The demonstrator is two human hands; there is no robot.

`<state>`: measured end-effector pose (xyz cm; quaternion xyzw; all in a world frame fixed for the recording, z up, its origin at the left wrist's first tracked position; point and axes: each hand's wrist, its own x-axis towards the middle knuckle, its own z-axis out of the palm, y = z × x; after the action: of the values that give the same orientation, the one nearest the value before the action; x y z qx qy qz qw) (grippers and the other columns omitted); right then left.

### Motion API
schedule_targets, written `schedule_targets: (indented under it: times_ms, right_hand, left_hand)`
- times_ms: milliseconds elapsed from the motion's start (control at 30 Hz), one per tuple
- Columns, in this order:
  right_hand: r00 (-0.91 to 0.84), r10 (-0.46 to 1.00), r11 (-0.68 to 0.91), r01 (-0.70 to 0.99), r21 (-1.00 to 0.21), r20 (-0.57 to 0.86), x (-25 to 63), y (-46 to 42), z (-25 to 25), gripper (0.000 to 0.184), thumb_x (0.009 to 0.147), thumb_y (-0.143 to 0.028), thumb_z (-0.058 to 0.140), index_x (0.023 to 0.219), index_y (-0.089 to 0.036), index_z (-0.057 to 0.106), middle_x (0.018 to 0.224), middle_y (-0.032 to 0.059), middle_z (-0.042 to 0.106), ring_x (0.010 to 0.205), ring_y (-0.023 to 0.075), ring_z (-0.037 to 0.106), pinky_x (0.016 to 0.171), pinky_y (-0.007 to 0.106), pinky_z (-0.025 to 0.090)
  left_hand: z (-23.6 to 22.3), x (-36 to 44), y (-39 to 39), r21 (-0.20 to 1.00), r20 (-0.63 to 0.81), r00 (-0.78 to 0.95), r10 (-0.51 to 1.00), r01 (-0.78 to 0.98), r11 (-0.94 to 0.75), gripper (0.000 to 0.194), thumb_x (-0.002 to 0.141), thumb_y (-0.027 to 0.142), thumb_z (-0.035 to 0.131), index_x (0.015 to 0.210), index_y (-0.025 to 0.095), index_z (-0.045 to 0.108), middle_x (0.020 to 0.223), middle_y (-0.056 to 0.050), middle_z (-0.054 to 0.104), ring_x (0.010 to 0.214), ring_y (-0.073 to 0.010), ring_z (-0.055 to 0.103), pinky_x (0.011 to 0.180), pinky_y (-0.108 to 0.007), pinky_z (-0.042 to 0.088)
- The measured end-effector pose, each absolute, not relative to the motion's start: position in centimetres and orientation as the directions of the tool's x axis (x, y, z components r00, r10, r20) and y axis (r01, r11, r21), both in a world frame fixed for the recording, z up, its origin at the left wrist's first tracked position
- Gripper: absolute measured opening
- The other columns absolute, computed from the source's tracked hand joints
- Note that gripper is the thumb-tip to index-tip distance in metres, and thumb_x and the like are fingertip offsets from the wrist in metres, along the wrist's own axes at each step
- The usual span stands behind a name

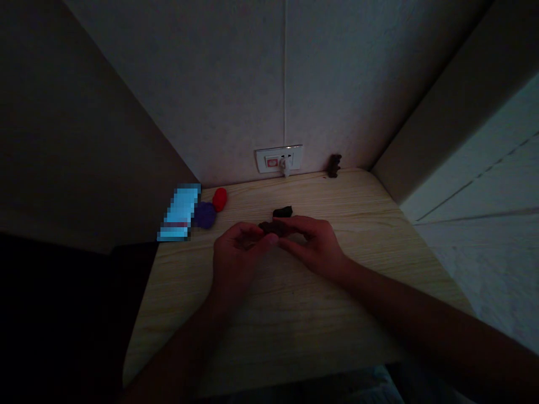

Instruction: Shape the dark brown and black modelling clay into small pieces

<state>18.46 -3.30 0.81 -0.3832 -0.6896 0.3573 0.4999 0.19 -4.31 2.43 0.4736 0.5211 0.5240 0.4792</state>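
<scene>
Left grip (233, 252) and right grip (318, 241) pinching a dark brown lump (273, 228), small, uneven, partly covered

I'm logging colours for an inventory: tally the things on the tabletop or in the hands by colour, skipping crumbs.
Red: 1, oval lump
Purple: 1, larger lump
Black: 1, short lump
Dark brown: 2, held piece and small figure
Light blue: 1, pixelated rectangle
Total: 6
</scene>
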Motion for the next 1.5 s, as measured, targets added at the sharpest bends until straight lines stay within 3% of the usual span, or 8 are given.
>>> schedule_targets:
  times_ms: [233,567,733,1000,1100,1200,1300,1500]
  right_hand:
    - [-0.237,0.961,0.093,-0.212,-0.973,0.144,17.9,-3.4,0.7,0.035,0.079,-0.034,0.085,0.111,-0.022,0.075,0.101,0.0058,0.082,0.095,0.0225,0.080,0.090,0.038,0.064]
    - [-0.250,0.888,0.425,0.121,-0.897,0.387,18.5,-3.3,1.7,0.044,0.085,-0.038,0.081,0.126,-0.025,0.072,0.110,0.0096,0.073,0.093,0.0216,0.073,0.084,0.038,0.063]
    - [-0.254,0.914,0.317,-0.035,-0.948,0.315,18.6,-2.9,1.7,0.027,0.085,-0.038,0.082,0.108,-0.025,0.079,0.105,0.0063,0.078,0.097,0.0210,0.075,0.088,0.036,0.062]
    - [-0.236,0.963,0.066,-0.255,-0.965,0.128,18.1,-2.5,1.6,0.029,0.079,-0.044,0.086,0.092,-0.020,0.076,0.076,0.0002,0.076,0.062,0.0128,0.070,0.062,0.027,0.061]
    - [-0.258,0.954,0.096,-0.214,-0.972,0.151,18.2,-2.7,1.6,0.034,0.080,-0.043,0.085,0.107,-0.024,0.075,0.074,-0.0013,0.075,0.062,0.0140,0.070,0.062,0.028,0.061]
    - [-0.283,0.930,0.207,-0.125,-0.970,0.235,18.4,-3.0,1.5,0.039,0.082,-0.039,0.083,0.119,-0.028,0.075,0.094,0.0029,0.078,0.081,0.0172,0.075,0.074,0.031,0.064]
    - [-0.263,0.917,0.285,-0.098,-0.954,0.301,18.4,-3.2,1.5,0.027,0.084,-0.036,0.083,0.108,-0.027,0.080,0.105,0.0053,0.077,0.093,0.0196,0.075,0.083,0.034,0.064]
    - [-0.187,0.935,0.277,-0.142,-0.950,0.300,18.0,-3.3,1.8,0.018,0.085,-0.033,0.081,0.100,-0.024,0.081,0.096,0.0047,0.075,0.077,0.0158,0.073,0.069,0.029,0.064]
  left_hand:
    - [3.0,0.4,-4.2,0.999,-0.005,0.040,0.999,-0.053,0.007,0.032,0.070,0.027,0.089,0.099,0.017,0.078,0.102,-0.009,0.081,0.098,-0.0236,0.076,0.092,-0.037,0.060]
    - [2.1,-0.1,-4.8,0.955,0.188,0.041,0.981,0.226,-0.192,0.030,0.081,0.030,0.082,0.110,0.023,0.079,0.107,-0.007,0.081,0.098,-0.0245,0.077,0.092,-0.036,0.061]
    - [1.7,-0.3,-4.8,0.910,0.268,0.043,0.962,0.316,-0.268,0.029,0.080,0.030,0.082,0.108,0.023,0.081,0.103,-0.007,0.081,0.091,-0.0233,0.076,0.088,-0.037,0.062]
    - [3.2,0.6,-4.6,0.993,0.111,0.008,0.994,0.034,-0.111,0.021,0.080,0.030,0.082,0.098,0.019,0.080,0.095,-0.006,0.083,0.088,-0.0217,0.078,0.083,-0.033,0.062]
    - [3.1,0.4,-4.5,0.992,0.110,0.009,0.994,0.064,-0.111,0.020,0.083,0.033,0.079,0.097,0.019,0.081,0.098,-0.007,0.083,0.092,-0.0227,0.077,0.086,-0.034,0.061]
    - [2.9,0.1,-4.3,0.989,0.109,0.017,0.994,0.094,-0.110,0.021,0.082,0.033,0.080,0.097,0.019,0.082,0.097,-0.007,0.082,0.088,-0.0227,0.077,0.083,-0.034,0.062]
    - [2.8,0.1,-4.3,0.987,0.129,0.013,0.992,0.097,-0.130,0.018,0.081,0.030,0.080,0.095,0.019,0.081,0.094,-0.006,0.082,0.081,-0.0209,0.076,0.078,-0.032,0.062]
    - [3.0,0.5,-4.7,0.982,0.171,0.012,0.985,0.074,-0.172,0.027,0.085,0.027,0.077,0.112,0.023,0.078,0.093,-0.003,0.080,0.072,-0.0152,0.075,0.070,-0.026,0.062]
